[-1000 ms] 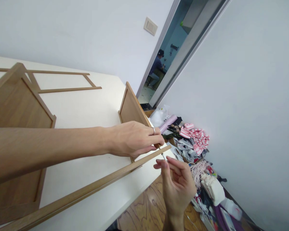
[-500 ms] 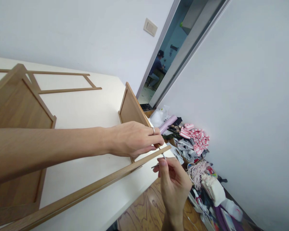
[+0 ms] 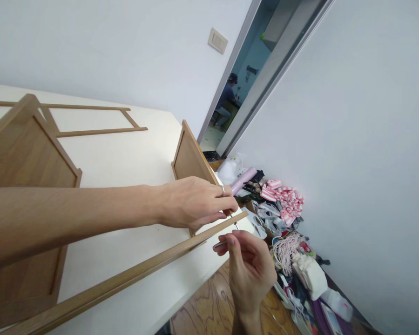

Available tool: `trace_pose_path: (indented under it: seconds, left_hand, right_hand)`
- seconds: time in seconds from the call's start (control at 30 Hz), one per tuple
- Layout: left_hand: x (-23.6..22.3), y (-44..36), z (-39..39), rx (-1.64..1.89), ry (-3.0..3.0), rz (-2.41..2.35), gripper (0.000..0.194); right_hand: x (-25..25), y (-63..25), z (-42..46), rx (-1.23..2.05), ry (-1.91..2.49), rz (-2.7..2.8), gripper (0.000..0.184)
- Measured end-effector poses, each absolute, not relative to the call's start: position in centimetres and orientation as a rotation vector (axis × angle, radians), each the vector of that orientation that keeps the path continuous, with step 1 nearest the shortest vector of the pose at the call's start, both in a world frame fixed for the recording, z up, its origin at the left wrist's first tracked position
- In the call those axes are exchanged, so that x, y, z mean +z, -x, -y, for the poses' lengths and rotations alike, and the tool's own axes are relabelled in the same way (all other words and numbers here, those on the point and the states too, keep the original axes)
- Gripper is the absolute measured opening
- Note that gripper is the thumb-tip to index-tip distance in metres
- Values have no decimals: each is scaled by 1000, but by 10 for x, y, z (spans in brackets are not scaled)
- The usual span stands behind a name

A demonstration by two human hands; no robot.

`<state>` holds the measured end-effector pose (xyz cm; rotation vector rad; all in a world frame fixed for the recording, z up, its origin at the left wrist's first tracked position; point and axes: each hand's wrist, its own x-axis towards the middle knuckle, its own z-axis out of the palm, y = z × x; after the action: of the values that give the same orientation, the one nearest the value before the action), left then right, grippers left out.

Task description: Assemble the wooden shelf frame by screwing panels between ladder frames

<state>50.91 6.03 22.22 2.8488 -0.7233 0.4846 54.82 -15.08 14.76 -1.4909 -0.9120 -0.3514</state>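
Note:
My left hand (image 3: 195,201), with a ring on one finger, reaches across from the left and closes around the near corner of an upright wooden panel (image 3: 190,156). Its fingertips are partly hidden behind the wood. A long wooden rail (image 3: 136,272) runs from the lower left to that corner. My right hand (image 3: 250,267) pinches a thin, bent metal hex key (image 3: 237,226) between thumb and fingers. One arm of the key meets the outer side of the rail's end; the other points left along my fingers. A larger wooden panel (image 3: 28,149) stands at the left, partly behind my forearm.
Everything wooden rests on a white table (image 3: 118,163). A slim wooden frame (image 3: 101,132) lies flat near the wall. Bags, cloths and a bundle of cord (image 3: 286,251) are heaped on the floor to the right. Through the doorway, a person (image 3: 226,98) sits in another room.
My right hand has shifted slightly left and turned a little, swinging the free arm of the hex key. My left hand keeps its hold; the wooden parts look unmoved.

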Motion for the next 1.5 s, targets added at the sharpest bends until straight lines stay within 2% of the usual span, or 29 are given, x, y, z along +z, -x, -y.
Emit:
trace_pose_path:
  seconds: [0.1, 0.27, 0.33, 0.53, 0.8, 1.03, 1.1, 1.23, 1.43, 1.5]
  left_hand:
    - [222, -509, -61, 491, -2834, 727, 16]
    - [219, -510, -61, 507, -2825, 737, 16]
    - [219, -510, -61, 508, -2827, 736, 16]
    - [221, -509, -61, 497, -2834, 728, 16]
    - [219, -509, -62, 561, -2795, 765, 18]
    - [218, -509, -63, 595, -2772, 779, 18]
    - [218, -509, -63, 588, -2774, 773, 18]
    - [217, -510, -63, 581, -2781, 778, 18]
    - [218, -510, -63, 611, -2773, 793, 17]
    - [219, -510, -63, 589, -2786, 783, 17]
  right_hand:
    - [149, -550, 154, -333, 1544, 947, 19]
    - [156, -551, 158, -234, 1495, 1064, 45]
    - [157, -550, 158, -229, 1498, 1074, 47]
    - [157, -554, 157, -296, 1548, 956, 11]
    - [165, -563, 149, -441, 1596, 819, 6]
    - [168, -556, 144, -352, 1519, 758, 42]
    - [168, -556, 143, -309, 1485, 752, 38]
    - [167, -558, 144, -273, 1426, 783, 21]
    - [161, -559, 151, -322, 1484, 756, 38]
    - [157, -559, 154, -323, 1500, 749, 37]
